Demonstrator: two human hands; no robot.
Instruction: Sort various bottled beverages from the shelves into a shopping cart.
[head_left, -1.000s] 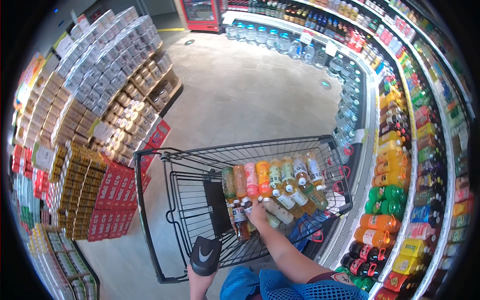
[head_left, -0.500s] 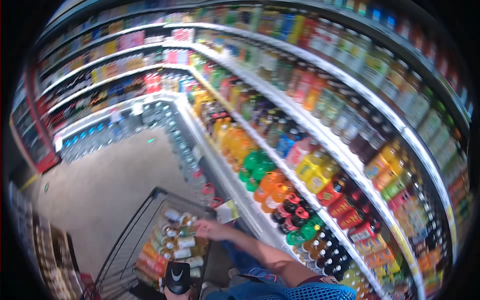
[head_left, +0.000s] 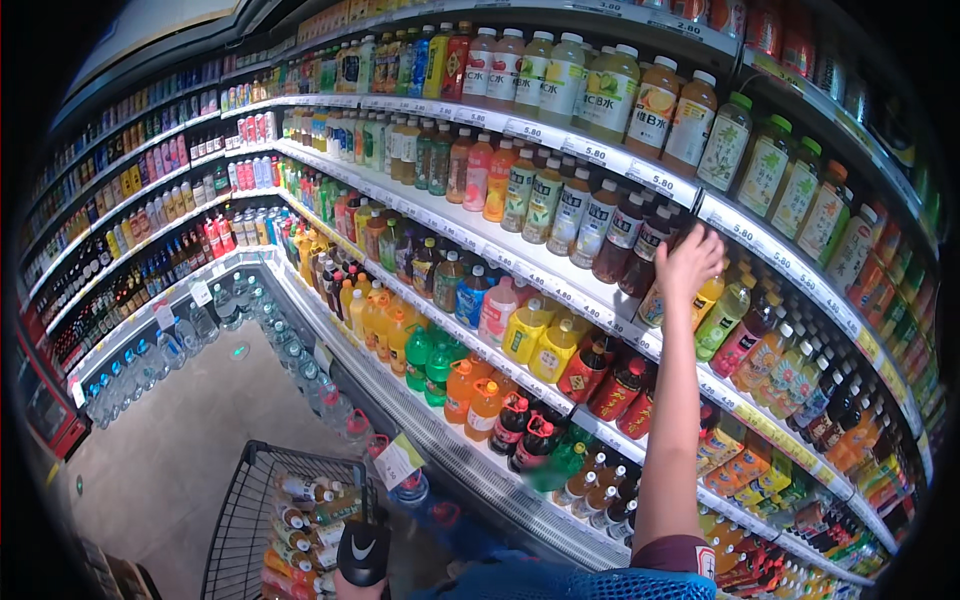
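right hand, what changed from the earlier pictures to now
The right hand left the bottles in the black wire shopping cart and rose to the dark-liquid bottles on the upper cooler shelf; whether it grips one is unclear. The view swung from cart to shelves. The cart stays loaded.

One head-worn fisheye view faces the drink shelves (head_left: 520, 250) closely, angled slightly right.
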